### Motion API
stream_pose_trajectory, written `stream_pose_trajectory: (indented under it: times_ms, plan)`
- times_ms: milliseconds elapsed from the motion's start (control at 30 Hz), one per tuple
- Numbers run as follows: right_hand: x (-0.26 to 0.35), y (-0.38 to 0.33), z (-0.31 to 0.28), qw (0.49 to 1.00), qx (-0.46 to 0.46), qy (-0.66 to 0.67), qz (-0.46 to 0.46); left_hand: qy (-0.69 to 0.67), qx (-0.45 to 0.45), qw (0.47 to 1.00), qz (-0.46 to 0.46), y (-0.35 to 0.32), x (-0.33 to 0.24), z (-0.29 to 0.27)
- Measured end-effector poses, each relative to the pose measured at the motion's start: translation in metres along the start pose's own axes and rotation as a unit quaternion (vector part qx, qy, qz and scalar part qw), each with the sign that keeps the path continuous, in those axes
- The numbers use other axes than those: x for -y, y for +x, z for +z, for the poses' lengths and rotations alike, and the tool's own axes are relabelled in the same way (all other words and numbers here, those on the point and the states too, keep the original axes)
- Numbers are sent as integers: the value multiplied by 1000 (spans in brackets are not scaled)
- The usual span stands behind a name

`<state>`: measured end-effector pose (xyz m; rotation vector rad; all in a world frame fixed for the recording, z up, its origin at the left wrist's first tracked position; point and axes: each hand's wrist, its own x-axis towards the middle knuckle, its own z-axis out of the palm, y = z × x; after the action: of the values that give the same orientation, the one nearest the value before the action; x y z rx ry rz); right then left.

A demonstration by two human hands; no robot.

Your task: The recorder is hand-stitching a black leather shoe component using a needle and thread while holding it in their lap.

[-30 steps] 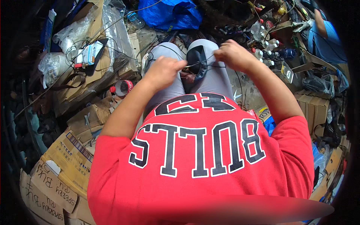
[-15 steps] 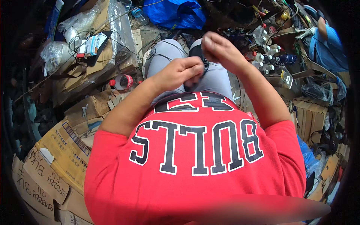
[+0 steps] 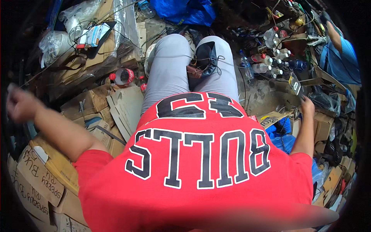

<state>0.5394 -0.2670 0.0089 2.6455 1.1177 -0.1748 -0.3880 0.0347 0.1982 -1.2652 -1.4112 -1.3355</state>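
A dark shoe [image 3: 206, 60] with a brown part and loose black laces lies across my thighs, and neither hand touches it. My left hand [image 3: 23, 104] is stretched far out to the left, above the cardboard side. Motion blurs it, but its fingers look curled together; what they hold, if anything, does not show. Out to the right, my right hand [image 3: 307, 106] is closed, fingertips together, beside a dark card with a yellow mark [image 3: 295, 84]. I cannot make out anything in its grip.
Plastic bottles [image 3: 262, 65] stand in a group at the right. Flattened cardboard [image 3: 50, 166] is stacked at the left, near a bottle with a red cap [image 3: 123, 76]. A blue plastic sheet [image 3: 183, 9] lies ahead. Someone's bare limb [image 3: 334, 36] shows beside blue cloth at far right.
Both hands have moved from above my lap out to opposite sides, the left far left and the right far right. The shoe they were covering is now in plain sight.
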Motion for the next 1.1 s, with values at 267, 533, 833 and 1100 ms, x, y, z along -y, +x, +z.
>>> stream_pose_trajectory:
  times_ms: [267, 533, 833, 1100]
  plan:
    - [323, -113, -28, 820, 37, 387, -421, -465, 649, 601, -43, -244, -300, -27]
    - [328, -97, -32, 774, 225, 496, -324, -332, 765, 549, -65, -233, -283, -12]
    - [218, -36, 1, 799, 217, 547, -121, -325, 594, 629, -382, -233, -120, -17]
    - [328, -75, -58, 785, 109, 435, -427, -466, 639, 611, 4, -224, -286, 2]
